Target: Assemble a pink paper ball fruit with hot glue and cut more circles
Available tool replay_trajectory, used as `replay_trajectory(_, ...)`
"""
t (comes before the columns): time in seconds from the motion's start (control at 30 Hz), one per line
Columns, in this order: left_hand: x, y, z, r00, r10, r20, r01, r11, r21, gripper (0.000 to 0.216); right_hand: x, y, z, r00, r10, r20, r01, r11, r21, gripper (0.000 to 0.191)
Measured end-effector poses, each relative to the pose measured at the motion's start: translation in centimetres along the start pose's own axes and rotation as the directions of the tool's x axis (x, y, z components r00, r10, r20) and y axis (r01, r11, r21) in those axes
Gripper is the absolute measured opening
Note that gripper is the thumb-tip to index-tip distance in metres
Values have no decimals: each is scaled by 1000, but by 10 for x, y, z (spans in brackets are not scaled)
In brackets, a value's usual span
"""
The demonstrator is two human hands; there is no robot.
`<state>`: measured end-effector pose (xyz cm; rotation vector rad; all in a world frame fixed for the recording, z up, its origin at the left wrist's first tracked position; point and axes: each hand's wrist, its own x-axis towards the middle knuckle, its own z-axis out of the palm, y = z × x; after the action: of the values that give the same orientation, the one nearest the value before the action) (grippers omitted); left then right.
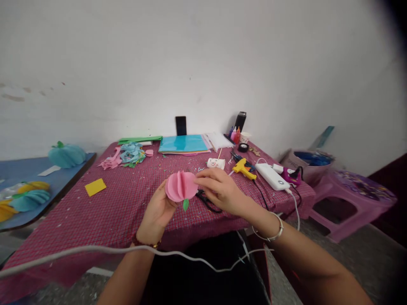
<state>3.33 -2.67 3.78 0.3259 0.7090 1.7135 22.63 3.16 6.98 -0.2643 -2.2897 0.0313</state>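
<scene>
A pink paper pumpkin (181, 185) made of folded layers, with a green paper leaf (186, 205) at its lower edge, is held up above the table's near edge. My left hand (158, 210) grips it from the left and below, fingers partly hidden behind the paper. From the right, my right hand (219, 188) has its fingertips closed at the paper's right edge. Just below that hand, black-handled scissors (208, 203) lie partly covered on the cloth. A yellow glue gun (244, 168) rests farther right.
A white cable (197, 259) crosses in front of my forearms. Paper scraps (132, 152), a yellow sheet (95, 187), blue sheets (182, 144), a paper cup (216, 163) and a white box with cables (272, 177) lie on the checked cloth (127, 212). A pink stool (352, 203) stands right.
</scene>
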Motion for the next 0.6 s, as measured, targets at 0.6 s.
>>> replay_trajectory(0.6, 2, 2, -5, 974, 218, 62, -226, 939, 259, 27, 12, -5, 9, 993, -33, -110, 25, 997, -75, 14)
